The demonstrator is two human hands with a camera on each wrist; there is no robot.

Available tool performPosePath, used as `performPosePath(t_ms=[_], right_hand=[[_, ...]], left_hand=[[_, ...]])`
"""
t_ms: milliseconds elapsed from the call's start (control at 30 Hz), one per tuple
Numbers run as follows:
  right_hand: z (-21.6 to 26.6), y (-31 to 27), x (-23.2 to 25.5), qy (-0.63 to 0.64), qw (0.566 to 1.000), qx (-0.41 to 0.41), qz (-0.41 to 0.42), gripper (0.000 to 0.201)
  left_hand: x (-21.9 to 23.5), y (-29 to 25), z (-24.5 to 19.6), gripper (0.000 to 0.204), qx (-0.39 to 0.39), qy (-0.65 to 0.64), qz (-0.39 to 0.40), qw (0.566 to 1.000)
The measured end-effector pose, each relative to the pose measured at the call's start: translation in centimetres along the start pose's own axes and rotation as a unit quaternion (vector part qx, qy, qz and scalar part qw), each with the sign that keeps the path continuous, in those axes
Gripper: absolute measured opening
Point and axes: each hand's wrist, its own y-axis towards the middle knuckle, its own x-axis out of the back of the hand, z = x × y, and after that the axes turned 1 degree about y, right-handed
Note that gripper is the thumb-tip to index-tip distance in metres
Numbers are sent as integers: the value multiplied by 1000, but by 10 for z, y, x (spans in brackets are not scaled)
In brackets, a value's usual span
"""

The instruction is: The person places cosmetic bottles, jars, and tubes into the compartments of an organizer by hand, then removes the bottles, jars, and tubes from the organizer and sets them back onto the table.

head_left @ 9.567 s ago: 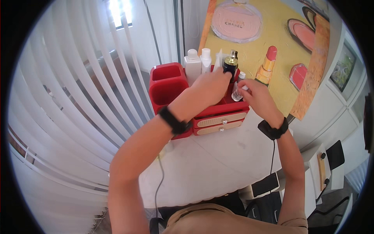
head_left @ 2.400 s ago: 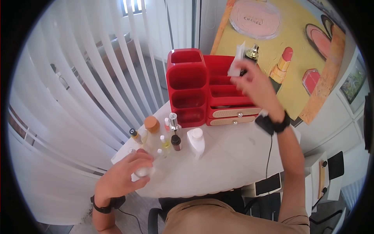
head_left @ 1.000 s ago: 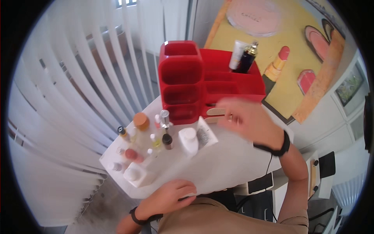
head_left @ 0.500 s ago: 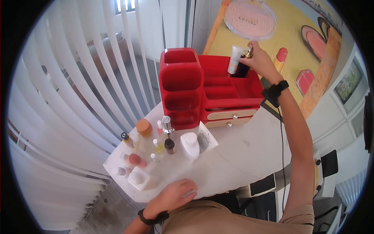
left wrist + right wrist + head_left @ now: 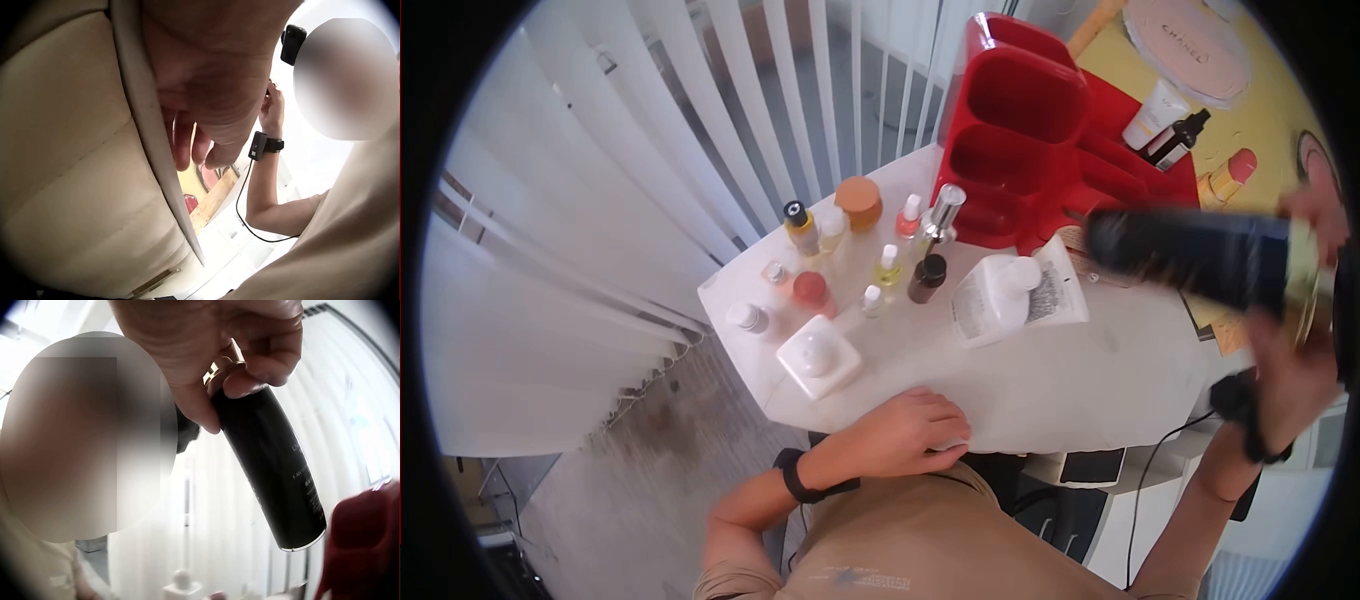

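— What's the right hand (image 5: 1305, 300) got?

— A dark bottle (image 5: 1190, 258) with a gold collar, gripped at the collar end and raised off the table, lying nearly level in the head view (blurred there; the right wrist view shows it sharply, fingers (image 5: 262, 359) curled round the gold neck).

— And the left hand (image 5: 900, 435)?

— Resting at the near edge of the white table (image 5: 1100, 380), fingers loosely bent over the rim, holding nothing.

— What stands around?

— A red organizer (image 5: 1020, 130) at the far side, with a white tube (image 5: 1155, 110) and a small dark bottle (image 5: 1178, 140) still in a back compartment. Just in front of it lies a white bottle (image 5: 1005, 290) beside a printed sachet (image 5: 1055, 290). Left of those, a cluster of small bottles (image 5: 850, 250), one with an orange cap (image 5: 860, 195), and a square white jar (image 5: 818, 355) nearest the table's edge.

— Anything between the raised bottle and the organizer?

— Open air only; the bottle hangs to its right, well apart from the cluster.

— The room?

— White vertical blinds (image 5: 600, 150) along the left, and a yellow cosmetics painting (image 5: 1250, 120) behind the organizer.
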Motion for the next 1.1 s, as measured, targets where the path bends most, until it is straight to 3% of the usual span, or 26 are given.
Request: performPosePath(t_ms=[67,133,167,333,400,600,667,733,767,833,900,967,1033,1100], right_hand=[[11,-3,-28,156,970,95,163,62],[26,-21,-66,164,955,57,242,65],[27,-27,-85,147,953,59,259,68],[8,-67,-165,82,945,8,317,74],[6,-71,-175,116,942,-81,305,72],[11,-20,-106,54,953,-81,287,63],[-21,2,-91,23,993,-70,93,38],[-66,42,-63,-52,970,-235,30,41],[-109,56,-51,-41,977,-208,-5,46],[-209,74,-26,-234,970,-29,-55,49],[-255,80,-20,-256,964,-55,-43,47],[-254,85,-21,-283,956,-78,-26,45],[-238,93,-24,-177,929,-304,111,41],[-239,88,-25,-151,941,-287,95,37]], left_hand=[[-2,-4,5,18,-33,-8,46,998],[-1,-4,2,17,-64,14,13,998],[-1,-5,0,18,-95,38,-17,995],[-6,-10,3,22,-93,58,-42,993],[-5,-8,4,21,-90,45,-37,994],[-5,-6,3,17,-76,54,-6,996],[0,-7,3,17,-67,50,14,996],[1,-7,9,16,-76,45,17,996],[1,-7,11,15,-75,35,15,996],[-1,-4,3,15,-74,40,14,996],[2,-2,-6,14,-67,49,12,996],[1,-3,-4,14,-55,35,7,998],[1,-4,-3,13,-51,38,4,998],[0,-6,-6,13,-44,33,2,998]])
